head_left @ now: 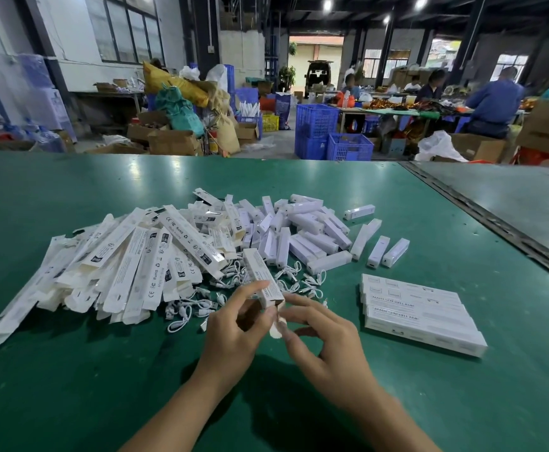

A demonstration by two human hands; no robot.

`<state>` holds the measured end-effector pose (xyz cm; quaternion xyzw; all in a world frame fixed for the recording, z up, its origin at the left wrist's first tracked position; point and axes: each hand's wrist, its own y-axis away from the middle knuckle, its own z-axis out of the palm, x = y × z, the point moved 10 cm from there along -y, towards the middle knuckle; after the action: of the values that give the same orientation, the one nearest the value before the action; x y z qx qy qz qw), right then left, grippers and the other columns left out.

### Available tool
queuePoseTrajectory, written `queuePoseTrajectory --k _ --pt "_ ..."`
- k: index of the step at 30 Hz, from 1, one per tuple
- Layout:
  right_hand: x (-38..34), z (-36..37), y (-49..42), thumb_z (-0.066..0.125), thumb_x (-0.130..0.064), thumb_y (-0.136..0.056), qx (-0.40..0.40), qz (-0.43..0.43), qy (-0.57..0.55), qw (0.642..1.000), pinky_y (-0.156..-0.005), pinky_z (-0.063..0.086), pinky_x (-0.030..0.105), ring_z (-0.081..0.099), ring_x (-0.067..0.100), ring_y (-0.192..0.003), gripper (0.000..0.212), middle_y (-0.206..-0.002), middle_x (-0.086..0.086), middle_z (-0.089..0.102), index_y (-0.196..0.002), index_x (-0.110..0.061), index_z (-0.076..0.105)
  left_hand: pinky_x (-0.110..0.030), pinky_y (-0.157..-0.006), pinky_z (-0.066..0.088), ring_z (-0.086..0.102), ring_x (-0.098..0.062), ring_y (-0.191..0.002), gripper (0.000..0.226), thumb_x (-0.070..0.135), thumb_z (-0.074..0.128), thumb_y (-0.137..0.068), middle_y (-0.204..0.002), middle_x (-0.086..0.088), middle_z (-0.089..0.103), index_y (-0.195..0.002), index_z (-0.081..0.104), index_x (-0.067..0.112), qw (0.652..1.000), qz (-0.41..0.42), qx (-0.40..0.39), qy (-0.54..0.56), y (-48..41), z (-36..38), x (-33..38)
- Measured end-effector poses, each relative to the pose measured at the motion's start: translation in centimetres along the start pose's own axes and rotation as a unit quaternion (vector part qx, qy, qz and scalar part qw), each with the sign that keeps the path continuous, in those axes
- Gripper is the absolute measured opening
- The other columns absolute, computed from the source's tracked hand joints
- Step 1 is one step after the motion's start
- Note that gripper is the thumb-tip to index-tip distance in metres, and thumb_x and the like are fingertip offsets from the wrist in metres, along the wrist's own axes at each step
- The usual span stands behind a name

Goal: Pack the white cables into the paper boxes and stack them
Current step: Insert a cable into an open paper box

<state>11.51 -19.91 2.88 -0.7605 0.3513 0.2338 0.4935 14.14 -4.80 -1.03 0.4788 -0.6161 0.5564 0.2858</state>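
The green table (71, 370) carries a heap of flat paper boxes (119, 262) at left, a heap of white lamp units (302, 230) at centre and a stack of packed boxes (420, 314) at right. Loose white cables (302, 282) lie just beyond the hands. The left hand (234, 324) grips one paper box (261, 275), open end toward the person. The right hand (325, 337) meets that end and pinches a small white piece (276, 327); whether it is cable or flap cannot be told.
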Motion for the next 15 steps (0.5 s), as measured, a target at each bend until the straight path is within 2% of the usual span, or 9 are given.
queuePoseTrajectory --k 4,6,9,11,15 --pt "0.2 0.8 0.0 0.069 -0.011 -0.084 -0.038 -0.019 0.070 0.997 -0.090 0.052 0.023 0.056 0.000 -0.119 0.032 -0.139 -0.010 0.054 -0.115 -0.018 0.069 -0.014 -0.060 0.045 0.057 -0.001 -0.061 0.030 0.052 0.060 -0.081 -0.067 0.018 0.063 -0.111 0.062 0.054 1.000 0.013 0.010 -0.006 -0.1 -0.5 0.2" --pt "0.0 0.4 -0.1 0.074 -0.011 -0.084 -0.007 -0.032 0.091 0.995 -0.090 0.053 0.025 0.059 0.000 -0.115 0.028 -0.136 -0.010 0.057 -0.111 -0.017 0.071 -0.011 -0.062 0.044 0.059 -0.001 -0.065 0.031 0.056 0.057 -0.083 -0.070 0.017 0.066 -0.114 0.061 0.056 1.000 0.010 0.005 -0.007 -0.1 -0.4 0.3" --pt "-0.6 -0.5 -0.2 0.073 -0.016 -0.086 0.052 -0.055 0.094 0.993 -0.083 0.056 0.027 0.065 0.000 -0.103 0.017 -0.125 -0.009 0.064 -0.103 -0.015 0.074 -0.010 -0.065 0.046 0.065 -0.001 -0.074 0.032 0.061 0.052 -0.086 -0.086 0.016 0.073 -0.117 0.059 0.062 1.000 0.007 0.001 -0.013 0.1 -0.1 0.7" --pt "-0.8 -0.9 0.0 0.071 -0.019 -0.087 0.072 -0.067 0.102 0.990 -0.079 0.056 0.026 0.066 0.000 -0.098 0.015 -0.121 -0.008 0.066 -0.100 -0.016 0.075 -0.008 -0.063 0.044 0.063 0.003 -0.071 0.033 0.062 0.050 -0.086 -0.087 0.018 0.073 -0.119 0.057 0.063 1.000 0.008 -0.005 -0.018 0.1 0.2 1.1" --pt "-0.8 -1.0 0.1 0.072 -0.018 -0.084 0.082 -0.062 0.126 0.987 -0.074 0.055 0.022 0.065 -0.002 -0.091 0.015 -0.117 -0.011 0.066 -0.099 -0.018 0.075 -0.011 -0.065 0.045 0.064 0.000 -0.074 0.037 0.061 0.053 -0.085 -0.084 0.018 0.072 -0.121 0.058 0.057 1.000 0.011 -0.020 -0.013 0.1 0.3 1.4"
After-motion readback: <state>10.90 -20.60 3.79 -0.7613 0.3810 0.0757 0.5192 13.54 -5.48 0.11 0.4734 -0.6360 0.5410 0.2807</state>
